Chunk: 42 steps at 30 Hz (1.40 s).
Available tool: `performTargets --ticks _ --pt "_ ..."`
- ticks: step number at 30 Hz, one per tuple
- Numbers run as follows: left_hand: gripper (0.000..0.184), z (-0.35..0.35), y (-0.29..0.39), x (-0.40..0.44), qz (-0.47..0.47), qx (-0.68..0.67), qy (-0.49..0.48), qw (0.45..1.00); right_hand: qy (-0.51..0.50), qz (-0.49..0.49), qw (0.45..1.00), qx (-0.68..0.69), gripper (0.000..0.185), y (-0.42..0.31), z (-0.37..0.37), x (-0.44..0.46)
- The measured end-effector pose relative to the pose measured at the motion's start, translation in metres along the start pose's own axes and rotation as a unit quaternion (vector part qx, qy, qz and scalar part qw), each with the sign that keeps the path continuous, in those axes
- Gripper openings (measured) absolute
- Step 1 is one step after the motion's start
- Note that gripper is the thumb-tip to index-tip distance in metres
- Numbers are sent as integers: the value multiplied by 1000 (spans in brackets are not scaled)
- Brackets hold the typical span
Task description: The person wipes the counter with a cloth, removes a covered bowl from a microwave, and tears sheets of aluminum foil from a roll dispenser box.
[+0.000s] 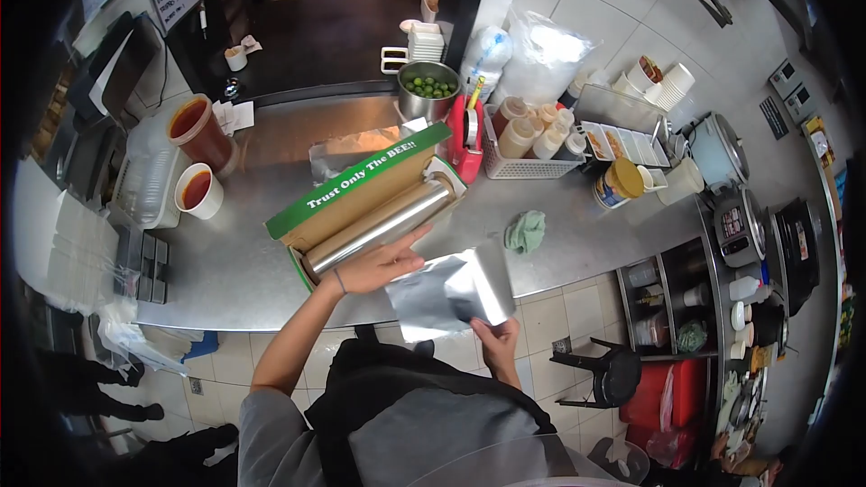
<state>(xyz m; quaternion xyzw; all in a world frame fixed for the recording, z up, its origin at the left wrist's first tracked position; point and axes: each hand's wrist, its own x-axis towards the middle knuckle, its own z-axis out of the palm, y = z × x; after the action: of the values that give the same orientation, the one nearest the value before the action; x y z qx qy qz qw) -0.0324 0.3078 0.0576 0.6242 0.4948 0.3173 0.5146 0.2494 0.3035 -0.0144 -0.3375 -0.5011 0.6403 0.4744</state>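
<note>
A sheet of aluminum foil hangs over the counter's front edge, its right side curling. My right hand pinches its lower right corner between thumb and fingers. At the sheet's upper left is my left hand, fingers stretched out along the front of the foil box; whether it touches the sheet I cannot tell. The box lies with its green lid up, and a thick foil roll sits inside it. Behind the lid, another piece of foil lies on the counter.
On the steel counter are a crumpled green cloth, a basket of squeeze bottles, a pot of limes, a yellow-lidded jar and a cup of red sauce. A black stool stands at right.
</note>
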Motion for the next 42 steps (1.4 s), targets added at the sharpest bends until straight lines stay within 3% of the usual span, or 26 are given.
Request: performTargets --ticks 3,4,5,7,9,10,12,13,15,19,23,24,27,31,33,35,37,38,39,41,42 --pt "81 1 16 -16 89 -45 0 995 11 -55 998 26 39 -27 7 7" --pt "86 2 38 -23 35 -87 0 996 23 -71 997 10 42 -37 13 10" --pt "79 7 40 -26 111 -18 74 991 35 -86 996 -6 44 -47 19 12" --pt "70 6 53 -32 93 -144 78 982 -25 -130 991 -27 55 -58 19 23" --pt "67 -7 69 -42 108 -162 97 976 -102 -168 979 58 65 -71 27 42" --pt "63 -18 76 -47 122 -178 110 970 -52 -173 983 3 76 -76 31 50" --pt "63 -44 88 -57 129 -143 126 973 -66 -211 966 136 86 -100 61 79" --pt "62 -58 93 -61 134 -106 137 976 -36 -196 978 67 97 -111 68 91" --pt "63 -91 95 -66 149 -111 150 971 -104 -211 958 163 84 -131 90 125" --pt "59 -157 100 -64 198 -70 196 958 -56 -74 981 171 48 -141 88 207" --pt "60 -218 63 -49 174 -23 228 958 -106 -85 985 105 42 -161 168 269" --pt "58 -228 49 -42 211 -44 252 943 -101 -45 990 85 45 -155 174 287" --pt "50 -255 -7 -26 197 -69 315 926 -95 31 995 21 53 -127 187 331" --pt "37 -259 -99 4 86 -244 392 883 -62 140 983 -106 73 -82 193 359" --pt "33 -249 -144 21 117 -257 397 873 -70 179 970 -152 79 -70 188 364" --pt "31 -239 -178 32 53 -211 411 885 -79 216 953 -196 84 -63 184 377" --pt "34 -226 -219 51 43 -216 415 883 -79 105 925 -356 95 -62 175 395" --pt "34 -223 -230 55 41 -222 417 880 -128 -17 917 -377 91 -47 149 419" --pt "36 -221 -240 58 0 -157 420 894 -132 -14 915 -381 91 -53 163 421" --pt "38 -215 -249 57 -48 -96 420 901 -207 -134 751 -613 68 -80 216 411" --pt "38 -213 -246 56 -62 -70 439 893 -274 -121 762 -574 46 -80 236 411"
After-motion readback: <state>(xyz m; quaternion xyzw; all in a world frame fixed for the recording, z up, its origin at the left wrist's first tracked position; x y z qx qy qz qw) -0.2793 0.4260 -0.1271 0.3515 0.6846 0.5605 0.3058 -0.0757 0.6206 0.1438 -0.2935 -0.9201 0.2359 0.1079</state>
